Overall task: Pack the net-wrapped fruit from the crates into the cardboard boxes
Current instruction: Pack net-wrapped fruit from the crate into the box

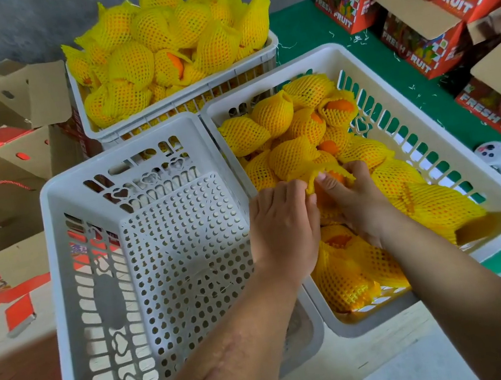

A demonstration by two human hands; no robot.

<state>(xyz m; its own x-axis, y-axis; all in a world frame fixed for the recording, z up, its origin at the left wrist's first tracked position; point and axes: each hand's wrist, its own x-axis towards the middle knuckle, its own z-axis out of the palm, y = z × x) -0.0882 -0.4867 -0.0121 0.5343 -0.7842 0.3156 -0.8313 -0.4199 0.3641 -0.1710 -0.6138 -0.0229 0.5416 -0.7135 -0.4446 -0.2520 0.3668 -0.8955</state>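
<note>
Green mat w/ white plastic crates (336,54); left hand (284,227) & right hand (355,199) pinch soft yellow foam-net orange (328,179); net tears easily, so cup fruit underneath

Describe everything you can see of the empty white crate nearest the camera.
The empty white crate looks like moulded plastic, with a perforated floor of round holes and slotted walls with heart-shaped cut-outs. It holds no fruit and sits tilted, its open top towards the camera. Its right wall sits against the fruit-filled crate. The left forearm passes over its right side; contact is unclear.
</note>
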